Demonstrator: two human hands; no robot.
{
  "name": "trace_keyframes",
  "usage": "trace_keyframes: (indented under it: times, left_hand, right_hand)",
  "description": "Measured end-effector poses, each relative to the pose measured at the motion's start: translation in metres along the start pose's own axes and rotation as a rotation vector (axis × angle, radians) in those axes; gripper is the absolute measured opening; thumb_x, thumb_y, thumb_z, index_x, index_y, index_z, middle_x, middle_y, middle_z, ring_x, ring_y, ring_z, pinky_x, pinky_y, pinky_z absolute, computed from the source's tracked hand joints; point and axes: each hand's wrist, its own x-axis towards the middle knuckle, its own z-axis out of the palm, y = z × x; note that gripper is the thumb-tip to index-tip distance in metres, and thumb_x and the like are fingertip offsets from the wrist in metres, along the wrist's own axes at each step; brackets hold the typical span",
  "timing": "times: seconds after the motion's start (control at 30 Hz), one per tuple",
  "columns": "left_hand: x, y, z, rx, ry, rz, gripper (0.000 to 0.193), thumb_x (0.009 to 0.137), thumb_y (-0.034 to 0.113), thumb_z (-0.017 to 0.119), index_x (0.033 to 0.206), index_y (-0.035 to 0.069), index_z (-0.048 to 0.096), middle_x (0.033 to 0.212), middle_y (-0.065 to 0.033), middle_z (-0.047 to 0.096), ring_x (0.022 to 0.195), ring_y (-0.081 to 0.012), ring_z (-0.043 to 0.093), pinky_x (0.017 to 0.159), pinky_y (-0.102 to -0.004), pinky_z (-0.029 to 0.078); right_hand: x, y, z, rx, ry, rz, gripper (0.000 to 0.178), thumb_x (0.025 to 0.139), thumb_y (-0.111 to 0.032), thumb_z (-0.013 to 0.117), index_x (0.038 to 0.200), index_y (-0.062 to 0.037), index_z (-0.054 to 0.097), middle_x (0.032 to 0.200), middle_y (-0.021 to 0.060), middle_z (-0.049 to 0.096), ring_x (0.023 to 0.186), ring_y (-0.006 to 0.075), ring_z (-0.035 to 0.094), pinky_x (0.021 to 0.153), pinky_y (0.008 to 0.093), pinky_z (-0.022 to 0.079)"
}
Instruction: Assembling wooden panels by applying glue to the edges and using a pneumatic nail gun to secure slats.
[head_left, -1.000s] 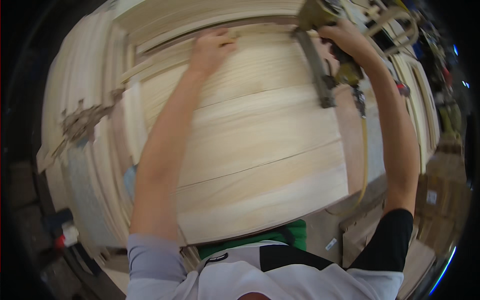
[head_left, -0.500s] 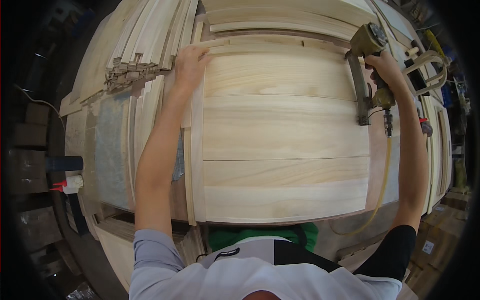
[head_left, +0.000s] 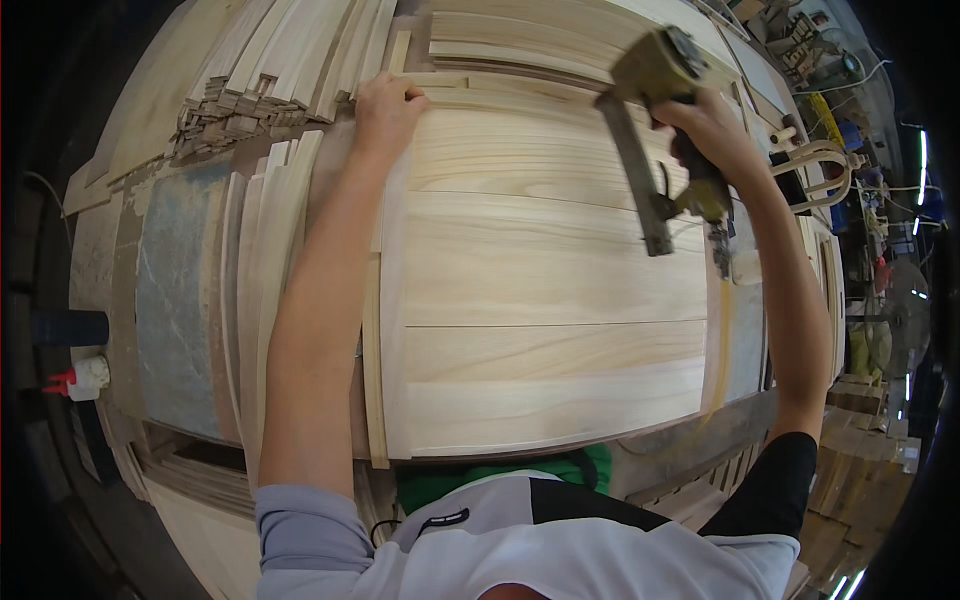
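A pale wooden panel [head_left: 560, 260] made of several wide boards lies flat before me. A narrow wooden strip [head_left: 396, 320] runs along its left edge. My left hand [head_left: 388, 112] is closed at the panel's far left corner, fingers curled over the strip's far end; the exact grip is partly hidden. In my right hand [head_left: 708, 130] is a yellowish pneumatic nail gun [head_left: 660, 75], held by its dark handle. It is tilted over the right part of the panel, slightly blurred. A yellow air hose [head_left: 722, 350] hangs from its fitting.
Bundled wooden slats [head_left: 260, 75] lie at the far left, with loose strips [head_left: 275, 220] nearer. More boards [head_left: 520, 40] are stacked beyond the panel. A white bottle with a red tip [head_left: 88, 378] stands at the left. A pale curved frame [head_left: 825, 165] is beyond my right arm.
My right hand has brought the nail gun leftward, from the panel's right edge to over its boards. My left hand stays at the corner, fingers more tightly curled. The view has shifted rightward.
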Motion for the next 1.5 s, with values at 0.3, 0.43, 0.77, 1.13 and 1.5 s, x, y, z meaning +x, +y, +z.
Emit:
trace_keyframes:
  times: [0.3, 0.43, 0.77, 1.13, 1.5]
  left_hand:
    - [0.000, -0.001, 0.006, 0.013, 0.054, -0.092, 0.032, 0.069, 0.020, 0.077, 0.092, 0.002, 0.062, 0.087, -0.0133, 0.061, 0.086, -0.0303, 0.059, 0.080, -0.0406, 0.047]
    - [-0.002, -0.002, 0.007, -0.013, 0.082, -0.038, 0.032, 0.068, 0.018, 0.077, 0.089, 0.002, 0.061, 0.087, -0.0137, 0.061, 0.086, -0.0305, 0.058, 0.078, -0.0414, 0.047]
    - [0.001, -0.002, 0.003, 0.016, 0.057, -0.105, 0.031, 0.066, 0.020, 0.076, 0.087, 0.002, 0.061, 0.085, -0.0137, 0.061, 0.084, -0.0299, 0.058, 0.076, -0.0393, 0.047]
    - [0.001, 0.003, 0.001, -0.011, 0.020, -0.133, 0.035, 0.066, 0.024, 0.077, 0.089, 0.001, 0.063, 0.085, -0.0113, 0.061, 0.081, -0.0258, 0.058, 0.074, -0.0364, 0.048]
    - [0.005, -0.005, 0.002, 0.168, -0.120, -0.048, 0.015, 0.075, 0.020, 0.068, 0.077, 0.005, 0.070, 0.086, -0.0168, 0.066, 0.084, -0.0349, 0.062, 0.076, -0.0447, 0.047]
  right_hand:
    - [0.055, -0.096, 0.090, 0.149, -0.217, -0.099, 0.030, 0.079, -0.020, 0.064, 0.091, 0.0075, 0.063, 0.079, 0.0114, 0.065, 0.057, 0.0155, 0.062, 0.051, 0.0283, 0.053]
    - [0.059, -0.109, 0.102, 0.134, -0.241, -0.107, 0.026, 0.078, -0.018, 0.061, 0.086, 0.0067, 0.064, 0.077, 0.0104, 0.065, 0.057, 0.0154, 0.062, 0.052, 0.0284, 0.054]
    - [0.043, -0.082, 0.071, 0.175, -0.157, -0.083, 0.024, 0.079, -0.017, 0.061, 0.082, 0.0070, 0.061, 0.072, 0.0095, 0.062, 0.055, 0.0161, 0.063, 0.050, 0.0294, 0.053]
    - [0.015, -0.006, 0.021, 0.096, -0.009, 0.084, 0.024, 0.078, -0.019, 0.063, 0.081, 0.0051, 0.062, 0.071, 0.0077, 0.062, 0.052, 0.0137, 0.059, 0.048, 0.0270, 0.049]
    - [0.029, 0.052, 0.015, -0.163, 0.095, 0.079, 0.028, 0.070, -0.029, 0.063, 0.075, -0.0008, 0.066, 0.066, 0.0086, 0.063, 0.052, 0.0184, 0.064, 0.052, 0.0314, 0.050]
